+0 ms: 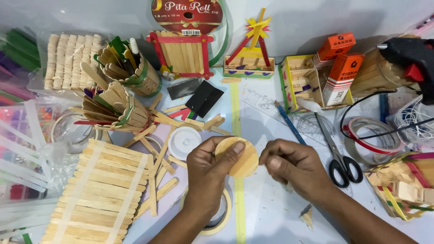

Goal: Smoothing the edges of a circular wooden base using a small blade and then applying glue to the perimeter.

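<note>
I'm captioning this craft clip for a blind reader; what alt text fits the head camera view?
Two bare hands hold a round disc of wooden sticks over a cluttered white table: the left hand grips it, thumb on top, and the right hand touches its edge. A flat panel of craft sticks lies to the left, black-handled scissors to the right.

matt pale wooden disc [239, 159]

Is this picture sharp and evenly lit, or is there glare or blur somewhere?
Head view: bright, even light; soft shadows fall behind the orange boxes and glue gun; the left hand, right hand and wooden disc are sharp; the plastic bags at the left edge show mild glare; edges bend slightly.
</note>
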